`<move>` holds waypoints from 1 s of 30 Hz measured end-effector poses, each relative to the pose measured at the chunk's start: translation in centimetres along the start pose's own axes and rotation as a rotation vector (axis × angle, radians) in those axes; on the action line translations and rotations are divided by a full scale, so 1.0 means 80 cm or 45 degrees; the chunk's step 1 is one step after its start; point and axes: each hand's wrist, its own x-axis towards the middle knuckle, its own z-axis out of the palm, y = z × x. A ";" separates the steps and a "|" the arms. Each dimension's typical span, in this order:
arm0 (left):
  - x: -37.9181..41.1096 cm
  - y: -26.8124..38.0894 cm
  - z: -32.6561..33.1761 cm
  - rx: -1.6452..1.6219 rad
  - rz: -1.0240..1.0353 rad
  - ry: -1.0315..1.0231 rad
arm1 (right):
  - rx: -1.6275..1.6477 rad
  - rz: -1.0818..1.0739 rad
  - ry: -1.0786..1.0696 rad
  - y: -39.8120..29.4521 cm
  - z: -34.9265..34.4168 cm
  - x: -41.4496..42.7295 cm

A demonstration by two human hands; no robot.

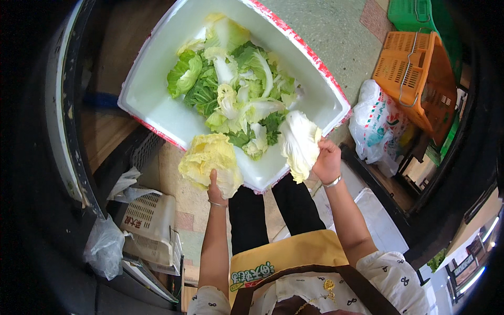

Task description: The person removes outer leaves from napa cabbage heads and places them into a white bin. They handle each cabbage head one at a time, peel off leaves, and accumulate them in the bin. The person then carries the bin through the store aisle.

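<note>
My left hand [216,193] holds a yellow napa cabbage leaf piece [210,161] over the near left edge of a white foam box [157,90] with a red, worn rim. In my right hand [327,159] is a paler, white-ribbed napa cabbage leaf [300,143], above the box's near right edge. The two hands are apart. Loose green and pale cabbage leaves [240,82] lie heaped inside the box. My right fingers curl at the leaf's outer side; my left thumb rests on the yellow leaves.
At right are an orange plastic crate [401,67], a green crate [411,13] and a filled plastic bag [374,122]. A cream plastic basket [149,224] and a clear plastic bag [104,248] are at lower left. A dark shelf frame [78,118] borders the left.
</note>
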 end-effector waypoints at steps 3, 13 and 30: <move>0.004 -0.003 -0.003 0.107 0.076 -0.005 | 0.152 0.042 -0.058 -0.001 -0.012 0.002; 0.005 -0.005 -0.002 0.093 0.000 0.037 | 0.347 0.234 -0.142 0.014 -0.013 0.007; -0.068 0.029 0.040 0.106 0.067 0.007 | -0.575 0.189 -0.337 0.008 0.079 -0.058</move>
